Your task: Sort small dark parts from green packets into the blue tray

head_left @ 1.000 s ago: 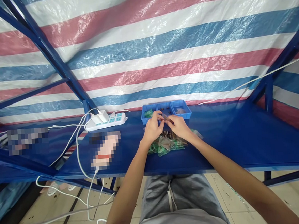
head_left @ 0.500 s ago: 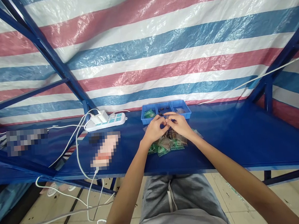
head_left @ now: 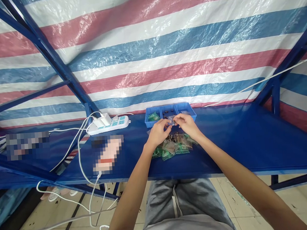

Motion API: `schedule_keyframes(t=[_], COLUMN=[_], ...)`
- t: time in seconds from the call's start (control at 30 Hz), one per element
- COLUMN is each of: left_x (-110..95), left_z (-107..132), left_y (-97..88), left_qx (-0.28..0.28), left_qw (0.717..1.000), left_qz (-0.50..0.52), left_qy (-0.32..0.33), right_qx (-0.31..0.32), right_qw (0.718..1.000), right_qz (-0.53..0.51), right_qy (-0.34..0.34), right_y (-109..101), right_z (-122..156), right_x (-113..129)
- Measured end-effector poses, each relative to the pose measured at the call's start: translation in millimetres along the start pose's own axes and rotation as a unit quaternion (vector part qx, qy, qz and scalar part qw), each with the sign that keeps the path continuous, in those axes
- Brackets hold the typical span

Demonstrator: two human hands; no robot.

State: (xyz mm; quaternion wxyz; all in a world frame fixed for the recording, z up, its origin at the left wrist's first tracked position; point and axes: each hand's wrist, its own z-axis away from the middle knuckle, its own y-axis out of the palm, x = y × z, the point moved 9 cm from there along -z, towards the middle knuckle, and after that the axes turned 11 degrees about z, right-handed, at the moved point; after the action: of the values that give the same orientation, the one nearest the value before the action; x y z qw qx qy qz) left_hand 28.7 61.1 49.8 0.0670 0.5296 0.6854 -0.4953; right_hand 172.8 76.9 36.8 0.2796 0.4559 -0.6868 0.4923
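Observation:
Both of my hands are raised just in front of a blue three-compartment tray (head_left: pixel 190 109) at the back of the blue shelf. My left hand (head_left: pixel 158 133) and my right hand (head_left: pixel 187 124) each pinch one end of a small clear plastic bag (head_left: pixel 171 120) held between them. Below the hands lies a pile of small clear and green packets (head_left: pixel 173 148). The tray's left compartment holds green pieces, the middle one small dark parts, the right one a clear bag.
A white power strip (head_left: pixel 109 124) with chargers plugged in sits left of the tray, white cables trailing off the shelf edge. A blurred pink object (head_left: pixel 107 155) lies left of the pile. Blue frame bars and a striped tarp stand behind.
My hands dropped close together over the pile, then rose again. The right hand has moved back toward the tray, and the small bag is stretched between both hands.

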Motion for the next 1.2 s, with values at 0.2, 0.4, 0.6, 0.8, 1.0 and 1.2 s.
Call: schedule_keyframes(t=[0.2, 0.4, 0.6, 0.8, 1.0, 1.2], left_x=[-1, -1, -2, -11, -7, -4], left_z=[2, 4, 2, 47, 92, 79], left_y=[0.6, 0.6, -6.9, -22.6, 6.6, 21.0], left_qx=[0.019, 0.025, 0.013, -0.068, 0.019, 0.043], left_qw=[1.0, 0.999, 0.998, 0.977, 0.965, 0.965], left_qz=[-0.01, -0.028, -0.053, -0.156, -0.19, -0.211], left_qy=[-0.022, -0.026, -0.042, -0.13, -0.181, -0.152], right_qx=[-0.067, -0.172, -0.099, -0.07, -0.018, 0.02], right_qw=[0.992, 0.98, 0.973, 0.913, 0.871, 0.873], right_qz=[-0.087, -0.018, 0.21, 0.399, 0.488, 0.479], right_qy=[0.054, 0.096, 0.006, -0.042, -0.06, -0.095], right_y=[-24, -57, -50, -29, 0, 16], right_z=[-6, -9, -10, 26, 84, 80], right_x=[-16, -45, -14, 12, -1, -8])
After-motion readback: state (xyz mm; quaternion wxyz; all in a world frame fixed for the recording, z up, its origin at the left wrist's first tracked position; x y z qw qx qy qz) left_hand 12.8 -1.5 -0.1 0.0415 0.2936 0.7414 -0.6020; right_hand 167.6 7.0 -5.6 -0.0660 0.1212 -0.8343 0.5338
